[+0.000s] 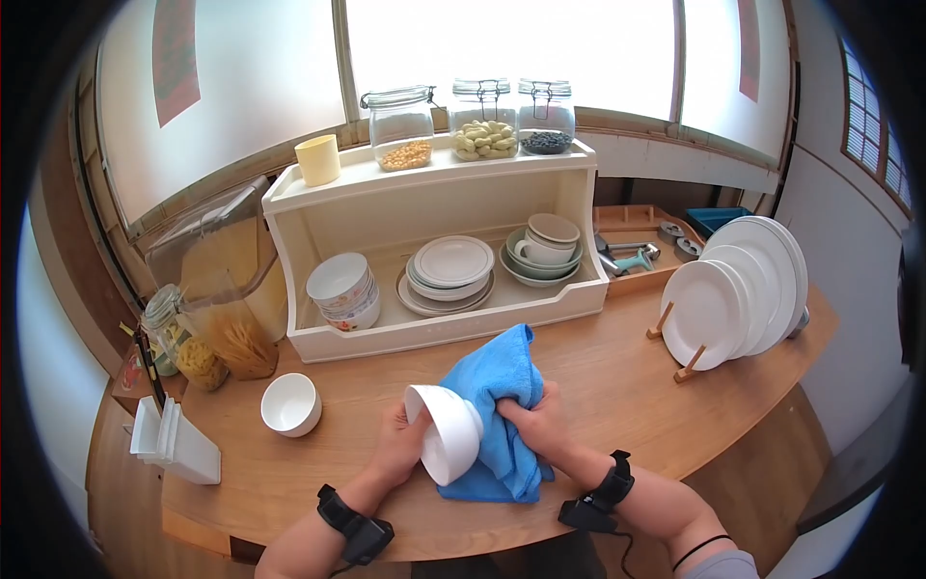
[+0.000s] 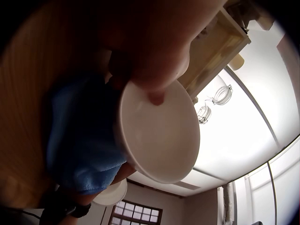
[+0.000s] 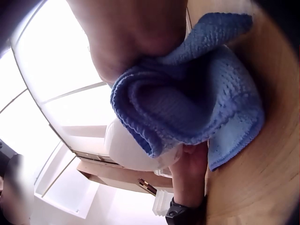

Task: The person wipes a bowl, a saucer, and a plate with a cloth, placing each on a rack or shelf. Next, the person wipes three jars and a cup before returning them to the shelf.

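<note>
My left hand [image 1: 395, 446] grips a white bowl [image 1: 451, 446] by its rim, thumb over the inside. The bowl is tipped on its side, its mouth facing left in the head view. My right hand [image 1: 542, 425] holds a bunched blue cloth [image 1: 503, 400] against the bowl's base and outer side. In the left wrist view the smooth inside of the bowl [image 2: 159, 131] shows, with the cloth [image 2: 84, 136] beside it. Folds of the cloth [image 3: 187, 103] hide most of my right fingers in the right wrist view.
A second white bowl [image 1: 291, 404] stands on the table to the left, near a white container [image 1: 178, 444]. Behind, a cream shelf [image 1: 434, 333] bears stacked bowls, plates and glass jars. White plates [image 1: 704, 314] stand in a wooden rack at right.
</note>
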`<action>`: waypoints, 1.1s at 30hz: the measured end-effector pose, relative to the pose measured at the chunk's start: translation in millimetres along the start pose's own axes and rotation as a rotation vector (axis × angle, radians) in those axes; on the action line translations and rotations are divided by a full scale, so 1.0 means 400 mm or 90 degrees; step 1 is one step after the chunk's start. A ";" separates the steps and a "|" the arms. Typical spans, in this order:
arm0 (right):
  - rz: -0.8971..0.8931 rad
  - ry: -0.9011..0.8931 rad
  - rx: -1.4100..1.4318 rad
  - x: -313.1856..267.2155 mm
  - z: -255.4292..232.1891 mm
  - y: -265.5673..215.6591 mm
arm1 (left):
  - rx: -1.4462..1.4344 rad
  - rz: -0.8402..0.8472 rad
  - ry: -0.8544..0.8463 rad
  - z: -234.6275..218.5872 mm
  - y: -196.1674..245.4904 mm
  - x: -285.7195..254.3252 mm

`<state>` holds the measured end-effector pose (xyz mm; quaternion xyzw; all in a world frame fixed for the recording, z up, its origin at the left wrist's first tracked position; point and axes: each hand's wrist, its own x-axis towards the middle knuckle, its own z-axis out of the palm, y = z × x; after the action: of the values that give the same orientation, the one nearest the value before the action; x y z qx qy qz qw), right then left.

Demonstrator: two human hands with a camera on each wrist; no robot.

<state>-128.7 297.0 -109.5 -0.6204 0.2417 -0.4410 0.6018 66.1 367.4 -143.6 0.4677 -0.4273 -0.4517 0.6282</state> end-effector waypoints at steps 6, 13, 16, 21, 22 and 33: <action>0.043 -0.028 -0.106 -0.009 0.014 0.022 | -0.058 0.006 0.033 -0.001 -0.001 0.004; -0.035 0.021 -0.008 0.001 0.000 0.032 | -0.011 0.071 0.122 0.016 0.003 0.012; -0.041 0.168 0.107 0.020 -0.010 -0.007 | 0.042 -0.023 0.104 0.000 0.046 0.012; -0.056 0.223 0.017 0.027 -0.018 -0.008 | -0.002 -0.084 0.067 0.011 0.043 0.009; -0.056 0.218 0.017 0.023 -0.012 -0.011 | -0.023 -0.115 0.062 0.011 0.046 0.007; -0.270 -0.095 -0.392 0.003 0.044 0.031 | 0.135 -0.008 -0.083 0.066 0.064 -0.050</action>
<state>-110.5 303.5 -118.9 -0.8389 0.1847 -0.4161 0.2982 40.5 385.3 -115.6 0.5038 -0.5097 -0.4373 0.5433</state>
